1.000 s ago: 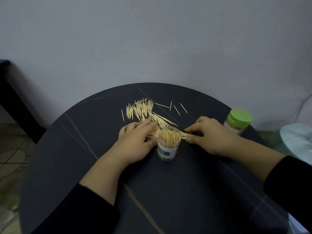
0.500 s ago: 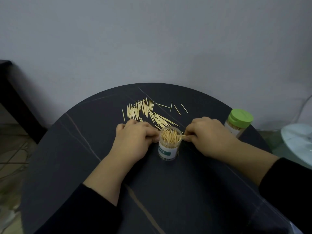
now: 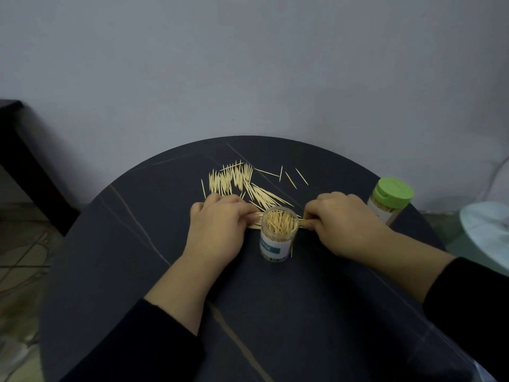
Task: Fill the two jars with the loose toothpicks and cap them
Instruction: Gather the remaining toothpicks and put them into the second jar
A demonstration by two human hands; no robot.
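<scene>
Where the open jar (image 3: 278, 238) shows its label (image 3: 272, 248): white paper with a teal band; the white letters "PICK" can be read, the rest curves out of sight.
Open jar: clear, upright, no lid, standing on the table (image 3: 275, 312) between the two hands; packed with upright toothpicks up to the rim.
Capped jar (image 3: 385, 208): clear, at the table's right edge beyond the right wrist; green lid (image 3: 392, 192) on, toothpicks showing through the wall; its white label is too small to read.
Loose toothpicks (image 3: 239, 180): spread flat on the table beyond the hands, a few strays lying apart to the right.
Bundle of toothpicks (image 3: 254, 219): held level behind the open jar's mouth, one end in each hand; whether it touches the rim cannot be told.
Left hand (image 3: 217, 227): fingers curled, pinching the bundle's left end.
Right hand (image 3: 344, 224): fingers curled, pinching the bundle's right end.
Sleeves: black, both arms.
</scene>
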